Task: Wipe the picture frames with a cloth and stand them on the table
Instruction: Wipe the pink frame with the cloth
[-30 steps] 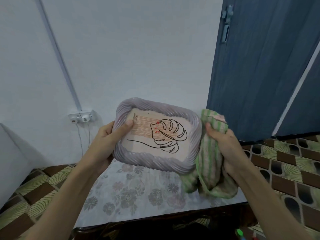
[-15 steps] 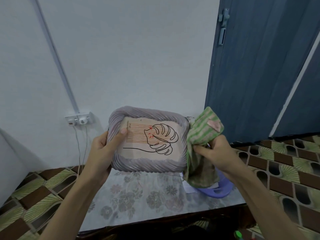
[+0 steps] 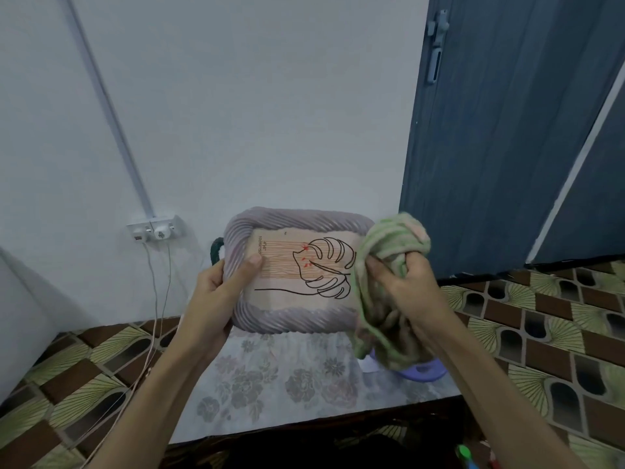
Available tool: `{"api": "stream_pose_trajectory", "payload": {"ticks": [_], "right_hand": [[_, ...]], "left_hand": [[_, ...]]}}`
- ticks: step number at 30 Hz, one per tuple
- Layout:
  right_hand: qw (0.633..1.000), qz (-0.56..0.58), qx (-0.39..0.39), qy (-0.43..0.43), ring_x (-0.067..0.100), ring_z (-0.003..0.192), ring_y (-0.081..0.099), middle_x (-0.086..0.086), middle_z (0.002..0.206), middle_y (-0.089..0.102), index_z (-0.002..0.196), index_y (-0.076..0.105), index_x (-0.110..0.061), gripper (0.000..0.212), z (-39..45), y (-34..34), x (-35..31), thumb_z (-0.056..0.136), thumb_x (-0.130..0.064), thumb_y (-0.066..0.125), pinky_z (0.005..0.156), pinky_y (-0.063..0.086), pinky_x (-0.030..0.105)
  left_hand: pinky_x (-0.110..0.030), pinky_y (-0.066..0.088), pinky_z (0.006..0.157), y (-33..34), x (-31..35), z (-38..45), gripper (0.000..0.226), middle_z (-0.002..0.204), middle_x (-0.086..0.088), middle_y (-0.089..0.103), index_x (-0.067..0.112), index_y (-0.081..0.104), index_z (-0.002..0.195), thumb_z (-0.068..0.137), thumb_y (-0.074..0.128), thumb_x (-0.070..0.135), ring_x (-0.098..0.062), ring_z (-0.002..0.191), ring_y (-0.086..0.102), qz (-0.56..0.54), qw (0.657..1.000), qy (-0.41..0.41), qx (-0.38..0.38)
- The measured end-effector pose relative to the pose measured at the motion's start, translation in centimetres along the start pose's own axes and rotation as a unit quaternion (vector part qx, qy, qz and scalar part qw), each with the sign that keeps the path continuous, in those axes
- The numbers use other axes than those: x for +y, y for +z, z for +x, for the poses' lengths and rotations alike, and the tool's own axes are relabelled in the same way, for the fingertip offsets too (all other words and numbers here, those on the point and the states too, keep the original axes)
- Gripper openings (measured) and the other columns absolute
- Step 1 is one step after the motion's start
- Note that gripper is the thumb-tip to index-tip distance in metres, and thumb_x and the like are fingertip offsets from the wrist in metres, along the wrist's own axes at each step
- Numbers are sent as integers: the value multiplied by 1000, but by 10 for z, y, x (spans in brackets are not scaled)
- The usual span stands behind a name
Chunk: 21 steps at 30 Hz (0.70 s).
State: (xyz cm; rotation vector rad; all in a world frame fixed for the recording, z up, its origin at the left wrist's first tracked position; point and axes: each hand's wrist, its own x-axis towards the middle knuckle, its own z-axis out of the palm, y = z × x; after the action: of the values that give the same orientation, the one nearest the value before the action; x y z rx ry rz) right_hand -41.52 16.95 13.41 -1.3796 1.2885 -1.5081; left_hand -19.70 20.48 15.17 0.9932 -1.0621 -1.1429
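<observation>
A picture frame with a twisted lilac border and a leaf line drawing is held up above the table. My left hand grips its left edge, thumb on the front. My right hand holds a bunched green striped cloth pressed against the frame's right side, covering that edge. A dark green object, partly hidden, shows behind the frame's left edge.
The low table has a floral cover. A purple plastic item lies on it under the cloth. A wall socket with cables hangs at the left. A blue door stands at the right. Patterned floor tiles surround the table.
The frame has come level and upright. My right hand has bunched the cloth and pushed it onto the frame's right edge.
</observation>
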Motion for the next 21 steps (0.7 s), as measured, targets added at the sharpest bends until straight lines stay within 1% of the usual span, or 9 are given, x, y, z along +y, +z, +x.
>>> {"api": "stream_pose_trajectory", "payload": {"ticks": [2, 5, 6, 8, 11, 14, 16, 18, 21], "right_hand": [[1000, -11, 21, -4, 15, 86, 61, 7, 90, 66, 94, 63, -3, 14, -1, 2, 5, 86, -14, 62, 79, 48, 30], [995, -6, 91, -38, -9, 65, 49, 2, 76, 53, 79, 57, 5, 15, 2, -2, 3, 90, 0, 50, 69, 42, 16], [996, 3, 89, -25, -7, 56, 45, 2, 68, 49, 74, 56, 4, 19, 3, -3, 6, 90, 2, 48, 61, 41, 16], [999, -1, 46, 7, 2, 59, 47, 3, 64, 51, 69, 52, -2, 22, 1, -2, 10, 90, -3, 50, 58, 43, 17], [999, -34, -9, 17, 20, 84, 61, 7, 82, 65, 83, 60, -7, 11, -2, 4, 13, 90, -16, 57, 79, 51, 35], [997, -17, 70, -3, 15, 89, 54, 1, 83, 61, 93, 55, -9, 6, -5, 3, 4, 93, -15, 52, 78, 44, 27], [995, 28, 92, 10, 12, 86, 48, 6, 86, 59, 106, 52, -2, 16, -6, -4, 1, 93, -11, 51, 75, 42, 30], [992, 92, 59, 60, 15, 80, 52, 6, 85, 57, 113, 51, -2, 24, -9, -14, 0, 92, -13, 52, 70, 46, 34], [996, 52, -20, 70, 4, 56, 55, -3, 63, 60, 87, 56, -10, 6, -16, -11, 2, 90, -6, 53, 53, 45, 23]], "left_hand": [[-22, 57, 62, -1, 2, 2, 19, 89, -2, 75, 12, 68, 96, 83, 57, 21, -15, 79, 72, 11, 999, -26, -23], [-23, 57, 60, -1, 4, 3, 27, 90, -7, 75, 6, 70, 94, 73, 63, 21, -17, 77, 72, 20, 996, -71, -51], [-23, 56, 59, 0, 4, 4, 28, 89, -8, 75, 4, 70, 94, 72, 64, 19, -18, 76, 72, 10, 996, -78, -49], [-24, 57, 58, 2, 3, 5, 24, 85, -9, 75, 1, 69, 93, 73, 64, 14, -19, 72, 72, -34, 996, -79, -23], [-25, 57, 58, 5, 2, 5, 29, 84, -7, 75, 3, 67, 96, 71, 65, 16, -18, 73, 72, -53, 997, -55, 12], [-23, 56, 55, 11, -1, 2, 18, 79, -2, 75, 6, 67, 95, 79, 64, 15, -15, 70, 71, -24, 999, -24, 31], [-22, 55, 54, 12, -1, 1, 10, 75, -1, 75, 7, 67, 92, 85, 61, 11, -14, 67, 71, -30, 998, -16, 47], [-23, 55, 55, 10, 1, 2, 9, 77, -2, 75, 7, 67, 91, 86, 60, 10, -15, 69, 71, -51, 997, -10, 59], [-24, 56, 59, 6, 3, 4, 10, 81, -4, 75, 7, 68, 91, 87, 60, 10, -17, 74, 72, -71, 995, -3, 72]]}}
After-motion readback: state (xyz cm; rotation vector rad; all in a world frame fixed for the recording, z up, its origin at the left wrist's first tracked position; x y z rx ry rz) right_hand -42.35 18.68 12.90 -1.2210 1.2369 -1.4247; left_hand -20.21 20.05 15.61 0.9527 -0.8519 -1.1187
